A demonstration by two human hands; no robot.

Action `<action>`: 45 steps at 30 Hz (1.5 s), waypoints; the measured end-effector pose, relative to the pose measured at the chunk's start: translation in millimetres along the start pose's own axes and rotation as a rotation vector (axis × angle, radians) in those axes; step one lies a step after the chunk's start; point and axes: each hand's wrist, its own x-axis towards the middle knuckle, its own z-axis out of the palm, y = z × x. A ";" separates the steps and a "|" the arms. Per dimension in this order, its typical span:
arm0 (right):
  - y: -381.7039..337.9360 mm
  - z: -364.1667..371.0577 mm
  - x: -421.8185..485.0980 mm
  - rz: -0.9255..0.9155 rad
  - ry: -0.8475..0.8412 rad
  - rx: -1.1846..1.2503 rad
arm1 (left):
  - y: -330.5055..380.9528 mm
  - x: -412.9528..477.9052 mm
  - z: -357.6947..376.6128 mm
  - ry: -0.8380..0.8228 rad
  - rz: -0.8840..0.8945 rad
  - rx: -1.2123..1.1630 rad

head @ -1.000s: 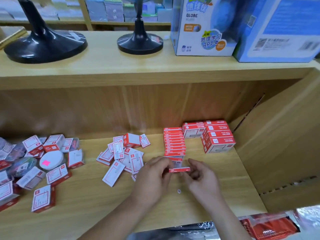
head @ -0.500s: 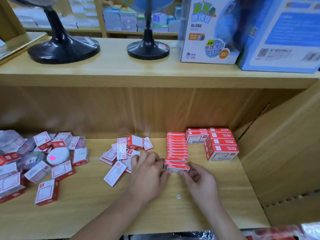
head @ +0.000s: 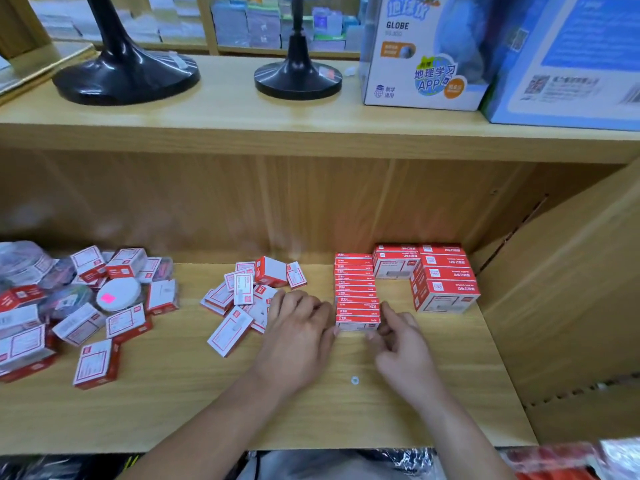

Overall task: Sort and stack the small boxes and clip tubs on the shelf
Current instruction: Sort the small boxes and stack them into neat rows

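Front strip of shelf (head: 242,410) lay bare — loose boxes (head: 242,299) crowded left, stacked boxes (head: 443,282) right; upper shelf (head: 311,140) capped headroom.
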 end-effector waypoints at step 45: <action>-93.9 78.2 -36.5 -0.024 -0.043 -0.397 | -96.6 -3.6 -68.6 -0.390 -0.214 0.062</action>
